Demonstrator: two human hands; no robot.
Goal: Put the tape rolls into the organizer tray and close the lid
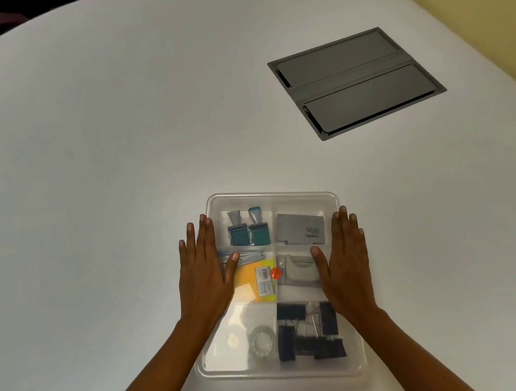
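1. Head view shows the organizer tray (270, 200) on the white tabletop (111, 149), its long axis running from 12 to 6 o'clock, straight away from the person.
2. Its clear lid (340, 283) appears already laid over the compartments; the contents look hazy through it.
3. Tape rolls (262, 340) lie in the compartment at about 7 o'clock of the tray: one clear roll is plain, and a paler one just beside it is too blurred to be sure of.
4. Left hand (203, 279) lies flat and open on the tray's 9 o'clock edge, fingers together pointing to 12, thumb reaching inward over the lid; it grips nothing.
5. Right hand (345, 259) mirrors it on the 3 o'clock edge, open and flat, holding nothing.
6. Judgement: both hands sit equally near, one on each long side, so the next move is likely a straight downward press along those edges to seat the lid. Whether the corners have latched cannot be told.
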